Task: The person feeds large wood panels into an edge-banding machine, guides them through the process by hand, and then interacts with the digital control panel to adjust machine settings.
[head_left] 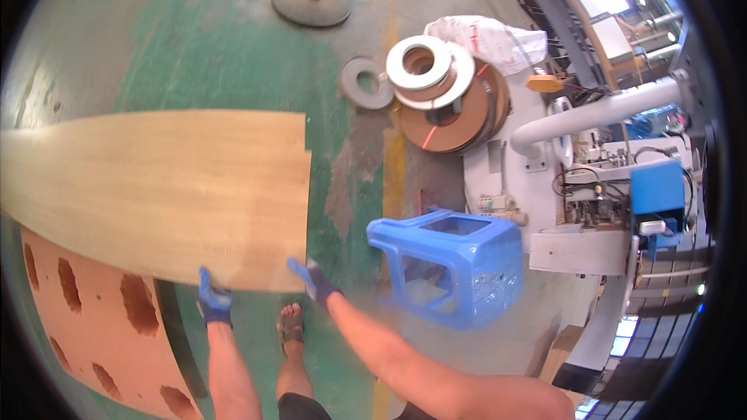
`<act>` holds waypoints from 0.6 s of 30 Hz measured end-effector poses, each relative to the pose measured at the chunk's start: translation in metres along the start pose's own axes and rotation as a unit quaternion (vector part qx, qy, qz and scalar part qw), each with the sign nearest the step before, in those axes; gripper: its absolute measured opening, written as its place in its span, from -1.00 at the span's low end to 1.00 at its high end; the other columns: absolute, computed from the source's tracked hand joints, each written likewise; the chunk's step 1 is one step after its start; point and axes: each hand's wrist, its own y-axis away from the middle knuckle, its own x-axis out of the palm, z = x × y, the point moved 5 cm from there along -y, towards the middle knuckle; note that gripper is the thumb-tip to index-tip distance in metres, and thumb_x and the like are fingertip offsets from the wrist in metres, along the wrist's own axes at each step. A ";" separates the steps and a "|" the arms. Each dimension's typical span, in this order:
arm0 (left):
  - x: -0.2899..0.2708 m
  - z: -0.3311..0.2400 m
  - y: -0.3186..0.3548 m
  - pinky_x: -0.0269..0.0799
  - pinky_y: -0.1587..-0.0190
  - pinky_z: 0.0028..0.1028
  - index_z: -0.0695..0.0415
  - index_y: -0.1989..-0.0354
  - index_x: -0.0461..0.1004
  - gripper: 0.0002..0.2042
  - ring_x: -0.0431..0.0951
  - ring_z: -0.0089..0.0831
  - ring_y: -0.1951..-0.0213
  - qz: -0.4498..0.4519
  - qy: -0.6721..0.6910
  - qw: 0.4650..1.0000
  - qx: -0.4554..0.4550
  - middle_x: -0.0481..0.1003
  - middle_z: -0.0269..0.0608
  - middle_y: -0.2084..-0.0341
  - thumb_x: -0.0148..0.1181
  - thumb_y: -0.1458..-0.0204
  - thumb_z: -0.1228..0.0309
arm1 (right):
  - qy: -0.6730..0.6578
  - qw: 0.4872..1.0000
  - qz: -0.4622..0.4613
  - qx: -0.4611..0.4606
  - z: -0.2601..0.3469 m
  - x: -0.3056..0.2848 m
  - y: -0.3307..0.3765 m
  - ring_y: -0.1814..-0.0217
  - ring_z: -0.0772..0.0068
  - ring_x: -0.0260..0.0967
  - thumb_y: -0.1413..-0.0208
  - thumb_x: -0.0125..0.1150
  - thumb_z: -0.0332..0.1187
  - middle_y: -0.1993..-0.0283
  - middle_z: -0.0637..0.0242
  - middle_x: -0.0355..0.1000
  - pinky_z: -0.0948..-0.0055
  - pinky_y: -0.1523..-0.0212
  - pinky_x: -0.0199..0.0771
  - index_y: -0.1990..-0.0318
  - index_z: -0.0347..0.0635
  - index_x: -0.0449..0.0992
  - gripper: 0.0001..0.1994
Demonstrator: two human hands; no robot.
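A large light-brown wooden board (179,194) spans the left side of the view, with its near edge toward me and a small notch in its right edge. My left hand (214,297), in a blue glove, grips that near edge, thumb on top and the other fingers hidden beneath. At the near right corner, my right hand (315,280), in a similar glove, closes on the board, its fingers partly hidden. A reddish-brown panel with ragged dark red patches (97,295) lies lower, partly under the board.
A blue plastic stool (486,264) stands to my right. Beyond it are stacked rolls of edge strip (459,120), a grey ring (366,84) and a white sack (498,45). A machine with a white pipe (599,117) fills the right. A round stand base (311,4) is far ahead.
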 end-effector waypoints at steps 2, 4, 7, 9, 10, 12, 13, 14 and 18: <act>-0.008 -0.006 0.028 0.20 -0.11 -0.25 0.11 -0.04 0.26 -0.55 0.32 -0.31 -0.02 0.012 0.000 1.000 0.010 0.33 -0.23 0.01 0.13 0.01 0.21 | -0.064 0.986 0.122 0.089 -0.007 0.006 0.031 0.14 0.47 0.34 0.10 0.27 -0.38 0.15 0.36 0.39 0.45 0.07 0.34 0.01 -0.26 0.32 -0.55; -0.012 -0.019 0.065 0.20 -0.10 -0.22 0.11 -0.04 0.26 -0.55 0.33 -0.30 -0.01 0.040 0.003 0.999 -0.015 0.34 -0.24 0.02 0.12 0.00 0.20 | 0.007 0.980 0.165 0.115 -0.014 0.003 0.074 0.16 0.50 0.34 0.11 0.27 -0.37 0.15 0.35 0.40 0.47 0.11 0.35 0.05 -0.27 0.35 -0.57; -0.014 -0.040 0.135 0.19 -0.09 -0.20 0.12 -0.11 0.19 -0.50 0.29 -0.25 -0.03 0.028 -0.019 0.999 -0.010 0.29 -0.20 -0.02 0.06 -0.02 0.17 | 0.019 0.987 0.139 0.072 -0.019 0.007 0.153 0.17 0.56 0.32 0.11 0.27 -0.33 0.16 0.33 0.41 0.48 0.13 0.35 0.06 -0.31 0.37 -0.57; -0.008 -0.054 0.186 0.17 -0.10 -0.18 0.13 -0.14 0.13 -0.48 0.26 -0.20 -0.06 0.042 -0.022 0.999 -0.002 0.25 -0.17 -0.06 0.02 -0.04 0.16 | 0.089 0.981 0.148 0.093 0.010 0.021 0.215 0.15 0.56 0.31 0.10 0.29 -0.31 0.14 0.33 0.40 0.49 0.10 0.33 0.02 -0.32 0.35 -0.53; -0.012 -0.058 0.209 0.16 -0.11 -0.18 0.13 -0.16 0.11 -0.47 0.24 -0.17 -0.07 0.042 -0.030 0.999 -0.005 0.22 -0.15 -0.08 0.01 -0.05 0.16 | 0.057 0.980 0.156 0.106 0.011 0.020 0.247 0.14 0.56 0.30 0.10 0.29 -0.31 0.13 0.33 0.40 0.49 0.08 0.32 0.03 -0.32 0.35 -0.53; 0.008 -0.069 0.269 0.16 -0.11 -0.17 0.14 -0.16 0.11 -0.46 0.23 -0.15 -0.07 0.044 -0.031 0.999 0.001 0.22 -0.11 -0.08 -0.01 -0.05 0.13 | 0.009 0.982 0.184 0.042 0.012 0.021 0.302 0.13 0.58 0.31 0.01 0.20 -0.36 0.11 0.34 0.39 0.56 0.10 0.31 -0.02 -0.33 0.30 -0.57; 0.005 -0.074 0.291 0.17 -0.10 -0.17 0.16 -0.15 0.11 -0.46 0.23 -0.14 -0.07 0.063 -0.043 0.997 0.007 0.22 -0.09 -0.08 -0.04 -0.05 0.13 | 0.048 0.981 0.186 0.013 0.038 0.023 0.336 0.10 0.56 0.31 0.02 0.21 -0.36 0.06 0.31 0.36 0.55 0.07 0.30 -0.03 -0.33 0.29 -0.55; 0.002 -0.080 0.311 0.18 -0.09 -0.17 0.17 -0.15 0.11 -0.46 0.24 -0.14 -0.06 0.084 -0.058 0.995 0.012 0.22 -0.08 -0.07 -0.07 -0.06 0.12 | 0.016 0.988 0.152 0.014 0.053 0.024 0.366 0.13 0.52 0.31 0.05 0.24 -0.37 0.07 0.29 0.36 0.52 0.09 0.30 -0.02 -0.35 0.28 -0.53; 0.008 -0.096 0.394 0.21 -0.08 -0.15 0.13 -0.05 0.27 -0.53 0.32 -0.20 -0.02 -0.072 -0.044 0.995 -0.053 0.33 -0.04 0.01 0.09 0.01 0.16 | 0.159 0.974 0.161 -0.015 0.109 0.006 0.458 0.00 0.38 0.19 0.09 0.23 -0.26 -0.05 0.23 0.22 0.40 -0.02 0.16 -0.10 -0.23 0.14 -0.41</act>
